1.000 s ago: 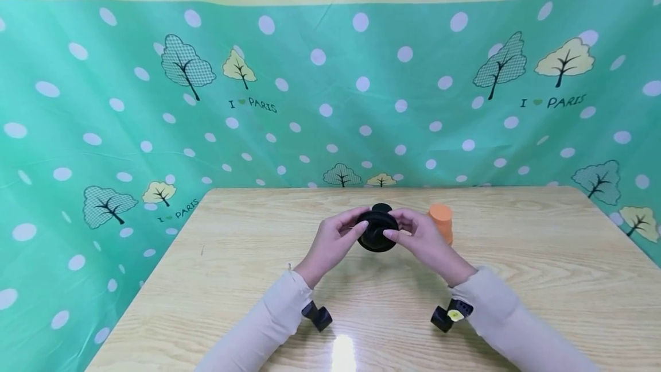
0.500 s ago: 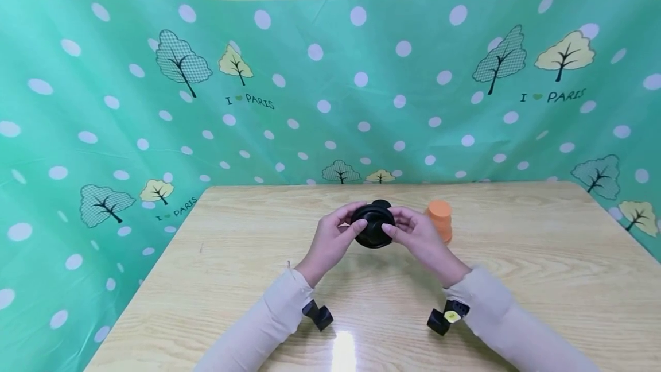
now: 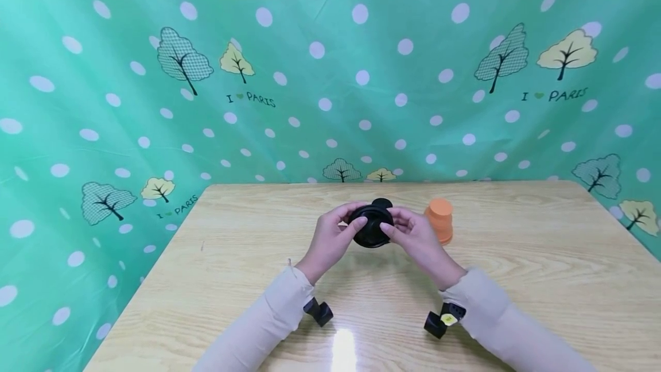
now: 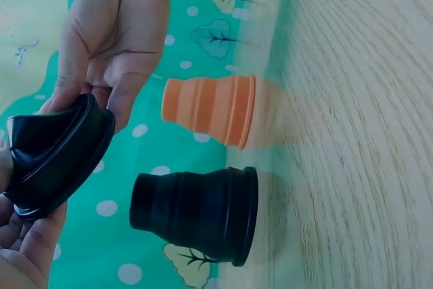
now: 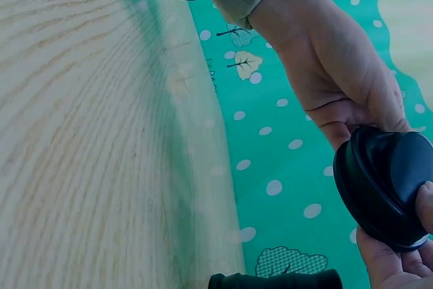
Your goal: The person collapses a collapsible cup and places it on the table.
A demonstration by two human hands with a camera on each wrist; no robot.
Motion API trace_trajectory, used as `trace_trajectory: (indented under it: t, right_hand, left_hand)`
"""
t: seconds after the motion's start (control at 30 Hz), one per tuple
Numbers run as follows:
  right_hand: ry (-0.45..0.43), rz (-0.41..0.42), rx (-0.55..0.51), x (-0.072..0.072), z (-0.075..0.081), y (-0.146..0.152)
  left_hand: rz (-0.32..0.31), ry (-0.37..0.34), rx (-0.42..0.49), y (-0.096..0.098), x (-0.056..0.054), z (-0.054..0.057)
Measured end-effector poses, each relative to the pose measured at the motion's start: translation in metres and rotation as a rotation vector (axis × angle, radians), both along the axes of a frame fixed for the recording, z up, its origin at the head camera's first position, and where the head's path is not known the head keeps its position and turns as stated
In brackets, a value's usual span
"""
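Both hands hold a black collapsible cup, squashed down into a shallow disc, above the table. My left hand grips its left side with the thumb over the near face. On the other side my right hand does the same. The middle of the cup looks dented and bent in the left wrist view. Just beyond it, a second black cup stands extended, wide end down on the table. An extended orange cup stands alongside, to the right, also wide end down.
The wooden table stretches around the hands. Behind it hangs a green dotted cloth with printed trees. A small black camera juts from the left wrist, another from the right.
Both hands have shifted slightly left with the black cup, whose near face has tilted a little. Their hold stays the same. The standing cups have not moved.
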State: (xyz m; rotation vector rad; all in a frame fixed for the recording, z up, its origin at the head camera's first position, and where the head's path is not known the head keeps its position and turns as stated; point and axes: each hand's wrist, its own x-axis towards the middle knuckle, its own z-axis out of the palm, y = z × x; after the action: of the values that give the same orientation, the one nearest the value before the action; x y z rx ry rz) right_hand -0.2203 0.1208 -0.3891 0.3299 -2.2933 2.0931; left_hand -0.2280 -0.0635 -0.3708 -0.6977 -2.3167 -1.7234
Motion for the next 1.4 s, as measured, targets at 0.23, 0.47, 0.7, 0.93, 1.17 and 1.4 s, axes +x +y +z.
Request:
trace_trajectory:
  t: [0.23, 0.47, 0.7, 0.93, 1.17, 1.4]
  right_hand:
    - [0.006, 0.013, 0.026, 0.000, 0.003, 0.002]
    - [0.055, 0.106, 0.136, -0.004, 0.009, 0.011]
    - [0.121, 0.169, 0.241, -0.005, 0.010, 0.010]
    - [0.158, 0.146, 0.265, -0.004, 0.009, 0.008]
    - [0.083, 0.097, 0.157, -0.006, 0.010, 0.009]
    - [-0.015, 0.047, 0.006, -0.007, 0.015, 0.009]
  left_hand:
    - [0.016, 0.051, 0.020, 0.000, -0.012, -0.019]
    - [-0.063, 0.035, 0.018, -0.003, -0.013, -0.020]
    - [-0.097, 0.084, -0.080, -0.003, -0.011, -0.022]
    - [-0.103, 0.006, -0.051, -0.001, -0.010, -0.018]
    - [-0.161, -0.148, 0.085, -0.002, -0.001, 0.001]
    - [-0.196, -0.262, 0.181, -0.005, -0.012, -0.012]
